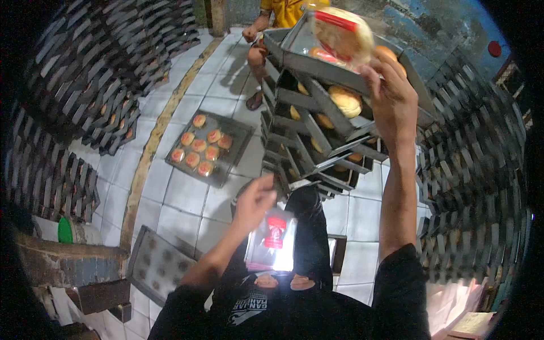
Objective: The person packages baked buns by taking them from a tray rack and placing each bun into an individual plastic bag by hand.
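My right hand [394, 96] is raised over the top tray, its thumb and fingers closed on the edge of a bagged bun [344, 39]. The bun is round and pale, in a clear bag with red print, slightly blurred by motion. Below it, the top metal tray [323, 68] holds other red-printed bags and a bun. My left hand [255, 204] is above my lap with its fingers loosely bent and apart, and I see nothing in it. Just below, a stack of clear plastic bags [275, 243] with a red print lies on my lap, shining with reflected light.
Under the top tray, crisscrossed trays hold unbagged buns [345, 102]. A floor tray [226, 164] carries several bagged buns; another tray [161, 263] shows dark round marks. Tall tray stacks [102, 62] stand left and right. A person in a yellow shirt [289, 12] is behind the trays.
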`<state>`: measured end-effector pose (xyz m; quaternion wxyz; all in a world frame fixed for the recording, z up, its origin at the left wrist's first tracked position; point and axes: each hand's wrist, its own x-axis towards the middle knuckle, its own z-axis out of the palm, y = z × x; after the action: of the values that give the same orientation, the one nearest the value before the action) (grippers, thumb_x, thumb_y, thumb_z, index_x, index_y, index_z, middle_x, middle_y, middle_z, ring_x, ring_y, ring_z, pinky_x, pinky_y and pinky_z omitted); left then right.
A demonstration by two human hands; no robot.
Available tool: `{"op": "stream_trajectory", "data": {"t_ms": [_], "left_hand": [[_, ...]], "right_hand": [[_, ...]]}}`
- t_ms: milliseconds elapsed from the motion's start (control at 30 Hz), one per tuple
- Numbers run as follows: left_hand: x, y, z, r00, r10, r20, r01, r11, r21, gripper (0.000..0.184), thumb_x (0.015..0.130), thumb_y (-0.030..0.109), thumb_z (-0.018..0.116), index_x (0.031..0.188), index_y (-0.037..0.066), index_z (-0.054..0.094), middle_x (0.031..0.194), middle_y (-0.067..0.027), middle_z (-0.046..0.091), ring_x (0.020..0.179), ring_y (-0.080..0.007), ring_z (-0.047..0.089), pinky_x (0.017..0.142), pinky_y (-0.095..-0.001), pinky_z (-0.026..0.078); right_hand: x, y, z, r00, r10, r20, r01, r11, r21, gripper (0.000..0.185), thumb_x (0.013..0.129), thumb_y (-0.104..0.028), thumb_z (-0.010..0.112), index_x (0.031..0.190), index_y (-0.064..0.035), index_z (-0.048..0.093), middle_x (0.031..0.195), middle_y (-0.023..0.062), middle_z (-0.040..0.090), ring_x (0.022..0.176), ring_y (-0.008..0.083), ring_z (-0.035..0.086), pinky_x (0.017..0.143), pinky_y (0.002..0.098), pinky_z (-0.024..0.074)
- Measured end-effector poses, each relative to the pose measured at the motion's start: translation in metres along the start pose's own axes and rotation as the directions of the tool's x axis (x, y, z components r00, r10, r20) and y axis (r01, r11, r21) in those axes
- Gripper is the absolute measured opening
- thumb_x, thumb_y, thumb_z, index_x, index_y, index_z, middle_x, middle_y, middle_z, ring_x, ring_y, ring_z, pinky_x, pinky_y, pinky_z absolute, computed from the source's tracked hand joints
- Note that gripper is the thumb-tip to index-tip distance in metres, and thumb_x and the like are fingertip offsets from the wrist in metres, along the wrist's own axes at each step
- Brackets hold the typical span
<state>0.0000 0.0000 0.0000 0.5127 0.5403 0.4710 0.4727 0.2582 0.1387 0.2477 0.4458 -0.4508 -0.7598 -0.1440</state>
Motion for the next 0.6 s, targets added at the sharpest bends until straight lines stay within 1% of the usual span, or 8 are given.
{"op": "stream_trajectory", "data": {"t_ms": [67, 100, 200, 267, 433, 500, 567, 600], "left_hand": [[-0.027, -0.023, -0.012, 0.982, 0.188, 0.023, -0.182, 0.898, 0.400, 0.056, 0.090, 0.020, 0.073, 0.141, 0.006, 0.055, 0.150, -0.0190, 0.050, 0.138, -0.0355, 0.048, 0.113, -0.0484, 0.040], [-0.066, -0.017, 0.024, 0.961, 0.274, 0.034, -0.251, 0.815, 0.522, 0.056, 0.087, 0.019, 0.074, 0.138, 0.007, 0.058, 0.149, -0.0203, 0.050, 0.138, -0.0385, 0.047, 0.112, -0.0495, 0.041], [-0.079, -0.011, 0.006, 0.937, 0.326, 0.125, -0.267, 0.439, 0.858, 0.051, 0.083, 0.015, 0.075, 0.133, 0.012, 0.064, 0.149, -0.0198, 0.050, 0.139, -0.0425, 0.045, 0.112, -0.0519, 0.042], [-0.087, -0.009, 0.002, 0.927, 0.323, 0.188, -0.322, 0.437, 0.840, 0.047, 0.082, 0.013, 0.074, 0.129, 0.013, 0.067, 0.150, -0.0181, 0.050, 0.140, -0.0434, 0.044, 0.112, -0.0530, 0.041], [-0.080, -0.009, -0.007, 0.778, 0.504, 0.375, -0.617, 0.500, 0.607, 0.037, 0.081, 0.010, 0.073, 0.118, 0.012, 0.074, 0.152, -0.0126, 0.050, 0.143, -0.0453, 0.040, 0.117, -0.0533, 0.037], [-0.082, 0.003, 0.004, 0.954, 0.146, 0.264, -0.228, 0.922, 0.313, 0.040, 0.090, 0.012, 0.072, 0.129, 0.007, 0.068, 0.139, -0.0174, 0.057, 0.134, -0.0302, 0.050, 0.106, -0.0432, 0.046], [-0.069, 0.003, -0.003, 0.880, -0.204, 0.428, 0.184, 0.979, 0.088, 0.030, 0.096, 0.013, 0.069, 0.123, 0.000, 0.069, 0.110, -0.0157, 0.074, 0.107, -0.0200, 0.071, 0.087, -0.0354, 0.058], [-0.061, 0.023, 0.002, 0.875, -0.228, 0.428, 0.278, 0.959, -0.057, 0.022, 0.098, 0.017, 0.068, 0.107, -0.002, 0.073, 0.087, -0.0106, 0.075, 0.083, -0.0147, 0.072, 0.071, -0.0310, 0.057]], "right_hand": [[0.004, -0.012, 0.004, 0.997, -0.077, 0.021, 0.080, 0.968, -0.239, 0.044, 0.095, -0.020, 0.073, 0.135, -0.0079, 0.061, 0.108, 0.0168, 0.074, 0.088, 0.0213, 0.073, 0.075, 0.0368, 0.0570], [-0.004, -0.043, -0.033, 0.938, 0.254, 0.236, -0.205, 0.956, -0.212, 0.048, 0.092, -0.015, 0.075, 0.137, -0.0064, 0.059, 0.114, 0.0190, 0.071, 0.084, 0.0222, 0.073, 0.070, 0.0375, 0.0562], [-0.096, -0.057, 0.010, 0.987, -0.091, 0.133, 0.075, 0.990, 0.117, 0.051, 0.085, -0.002, 0.077, 0.133, -0.0019, 0.061, 0.126, 0.0189, 0.069, 0.096, 0.0260, 0.074, 0.076, 0.0337, 0.0610], [-0.177, -0.080, 0.018, 0.808, 0.036, 0.588, -0.199, 0.956, 0.215, 0.052, 0.083, -0.016, 0.082, 0.128, 0.0001, 0.061, 0.128, 0.0218, 0.067, 0.112, 0.0376, 0.068, 0.093, 0.0429, 0.0567], [-0.271, -0.082, 0.022, 0.617, -0.120, 0.778, -0.067, 0.977, 0.204, 0.030, 0.082, -0.014, 0.078, 0.107, -0.0009, 0.068, 0.103, 0.0157, 0.070, 0.100, 0.0364, 0.067, 0.098, 0.0421, 0.0524], [-0.245, -0.076, 0.004, 0.639, -0.173, 0.750, -0.146, 0.929, 0.339, 0.017, 0.084, -0.012, 0.076, 0.095, -0.0020, 0.070, 0.094, 0.0121, 0.070, 0.094, 0.0333, 0.068, 0.087, 0.0412, 0.0559], [-0.174, -0.063, -0.013, 0.581, -0.274, 0.766, -0.161, 0.884, 0.438, 0.014, 0.088, -0.014, 0.077, 0.093, -0.0033, 0.070, 0.091, 0.0115, 0.069, 0.089, 0.0312, 0.066, 0.076, 0.0413, 0.0547], [-0.136, -0.054, -0.011, 0.751, -0.249, 0.612, -0.101, 0.873, 0.478, 0.020, 0.085, -0.014, 0.080, 0.100, -0.0041, 0.070, 0.090, 0.0108, 0.069, 0.088, 0.0297, 0.067, 0.076, 0.0395, 0.0545]]}}
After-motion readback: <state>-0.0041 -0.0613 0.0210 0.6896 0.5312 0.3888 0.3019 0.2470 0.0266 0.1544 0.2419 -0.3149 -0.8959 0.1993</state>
